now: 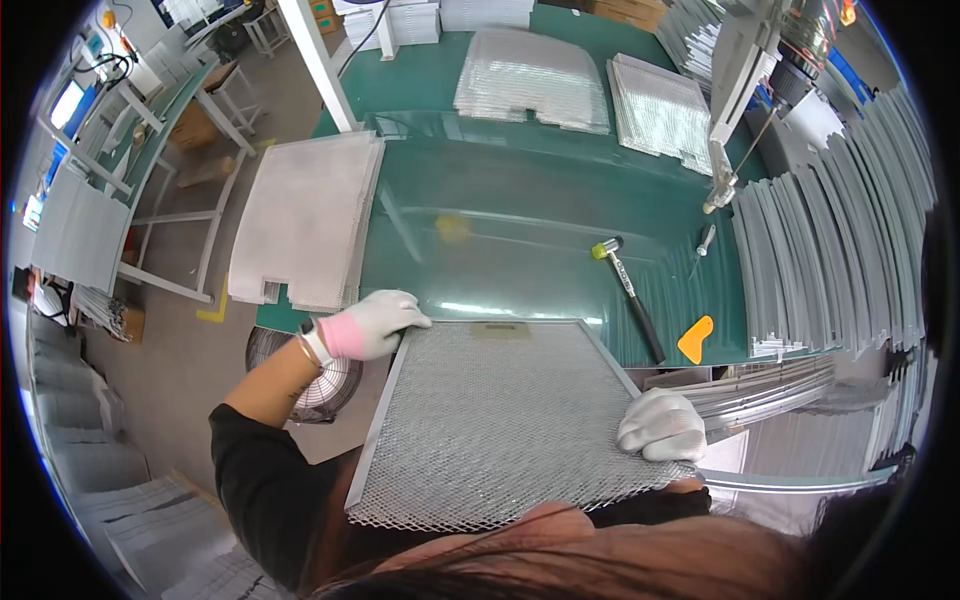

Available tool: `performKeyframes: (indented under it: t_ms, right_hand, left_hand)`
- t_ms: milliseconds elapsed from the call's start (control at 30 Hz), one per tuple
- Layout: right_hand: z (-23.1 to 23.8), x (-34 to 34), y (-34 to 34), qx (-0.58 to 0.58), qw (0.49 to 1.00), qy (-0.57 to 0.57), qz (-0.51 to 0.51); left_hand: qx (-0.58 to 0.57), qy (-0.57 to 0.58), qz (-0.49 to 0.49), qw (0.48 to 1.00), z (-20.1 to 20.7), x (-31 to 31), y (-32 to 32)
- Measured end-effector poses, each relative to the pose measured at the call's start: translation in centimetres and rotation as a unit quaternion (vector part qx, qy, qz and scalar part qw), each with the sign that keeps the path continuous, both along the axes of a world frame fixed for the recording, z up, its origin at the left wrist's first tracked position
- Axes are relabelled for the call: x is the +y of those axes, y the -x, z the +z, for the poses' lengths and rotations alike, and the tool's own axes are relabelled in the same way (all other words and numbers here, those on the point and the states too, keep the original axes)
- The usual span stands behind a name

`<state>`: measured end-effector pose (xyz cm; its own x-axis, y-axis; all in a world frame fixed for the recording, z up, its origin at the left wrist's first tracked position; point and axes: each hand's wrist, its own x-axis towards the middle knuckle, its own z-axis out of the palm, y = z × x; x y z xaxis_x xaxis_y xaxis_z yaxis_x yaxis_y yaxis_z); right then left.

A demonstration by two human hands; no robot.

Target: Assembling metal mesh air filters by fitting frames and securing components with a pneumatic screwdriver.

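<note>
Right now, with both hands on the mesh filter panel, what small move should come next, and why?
Probably slide the mesh filter panel forward onto the green table: its near edge overhangs toward the person, while the left hand grips the far left corner and the right hand presses the right edge.

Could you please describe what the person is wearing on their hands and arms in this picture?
Both hands wear white knitted gloves. The left hand has a glove with a pink cuff, and behind it a wristwatch with a dark face and a thin bangle sit on the wrist. A black sleeve, pushed up toward the elbow, covers the left upper arm. The right hand shows a plain white glove; its cuff and sleeve are hidden.
</note>
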<state>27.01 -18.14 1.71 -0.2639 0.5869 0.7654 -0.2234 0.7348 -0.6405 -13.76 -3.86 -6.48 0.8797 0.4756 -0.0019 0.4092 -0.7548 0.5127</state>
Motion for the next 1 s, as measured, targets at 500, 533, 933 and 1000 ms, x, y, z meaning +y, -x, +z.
performKeyframes:
  t_ms: [500,533,933,1000]
  right_hand:
    - [-0.8,-0.8,0.7,0.013,0.999,-0.02,-0.022]
    - [-0.2,-0.4,1.6,0.059,0.998,-0.018,-0.028]
    - [4.6,10.8,2.0,0.025,0.958,0.133,-0.251]
    - [4.4,11.9,1.9,-0.02,0.971,0.046,-0.235]
  left_hand:
    - [-0.011,0.262,-0.226,0.938,-4.0,4.4,-18.0]
    - [-0.022,0.24,-0.203,0.949,-2.5,4.3,-17.7]
    - [-0.556,-0.035,0.183,0.81,10.9,-1.7,-5.6]
    - [-0.622,-0.066,0.228,0.747,10.1,-1.2,-6.6]
